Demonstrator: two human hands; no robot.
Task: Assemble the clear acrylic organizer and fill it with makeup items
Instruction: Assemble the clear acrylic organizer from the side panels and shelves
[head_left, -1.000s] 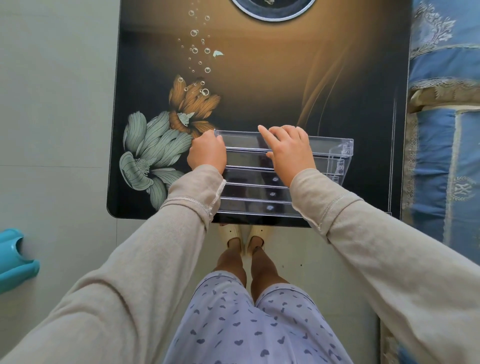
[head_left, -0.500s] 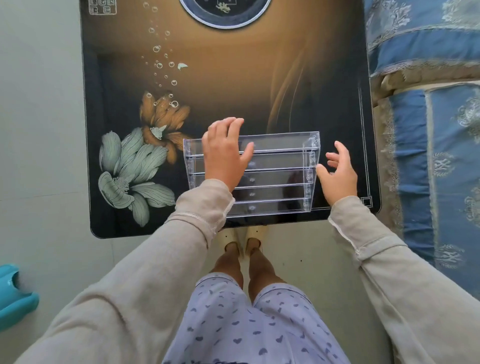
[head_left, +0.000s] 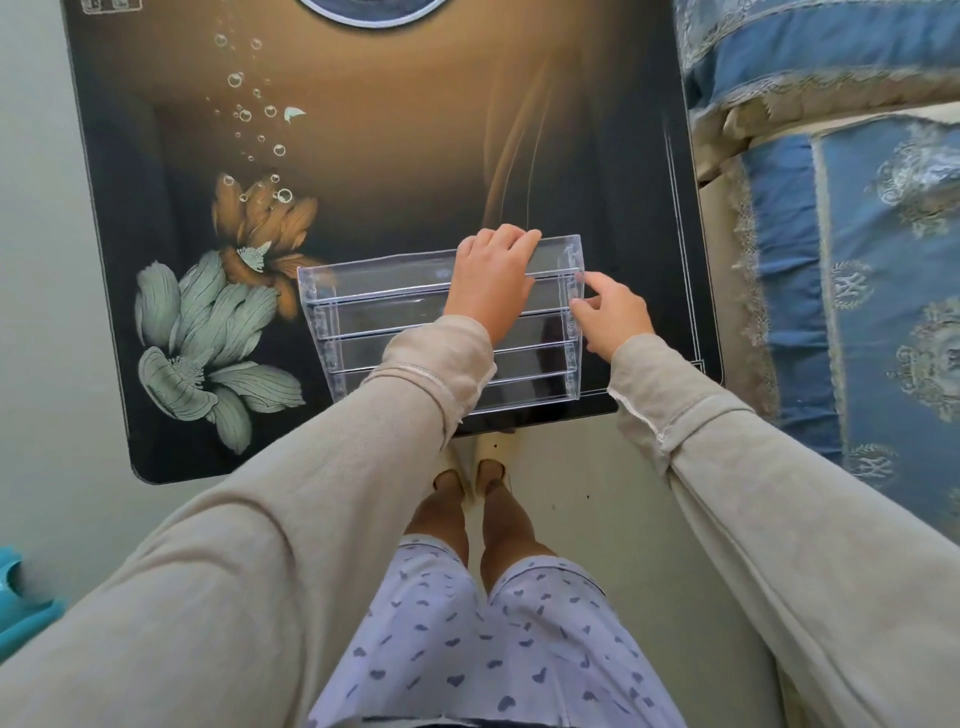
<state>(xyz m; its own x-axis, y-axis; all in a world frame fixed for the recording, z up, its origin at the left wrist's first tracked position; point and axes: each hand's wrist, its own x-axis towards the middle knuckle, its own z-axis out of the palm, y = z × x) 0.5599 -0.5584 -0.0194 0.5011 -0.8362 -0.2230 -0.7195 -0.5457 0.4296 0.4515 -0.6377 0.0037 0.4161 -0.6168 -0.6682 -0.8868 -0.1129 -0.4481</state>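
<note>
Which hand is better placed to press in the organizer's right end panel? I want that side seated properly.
The right hand: its fingertips are already at the organizer's right end, while the left hand lies over the top, steadying it.

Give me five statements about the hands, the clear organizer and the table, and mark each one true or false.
1. The left hand lies on top of the clear organizer, fingers over its far edge. True.
2. The organizer is filled with makeup items. False: its tiers show nothing inside.
3. The right hand is at the organizer's right end, fingers touching its side panel. True.
4. The organizer stands on the floor beside the table. False: it sits on the table, near the near right corner.
5. The table has a plain white top. False: it is dark, with printed flowers and bubbles.
</note>
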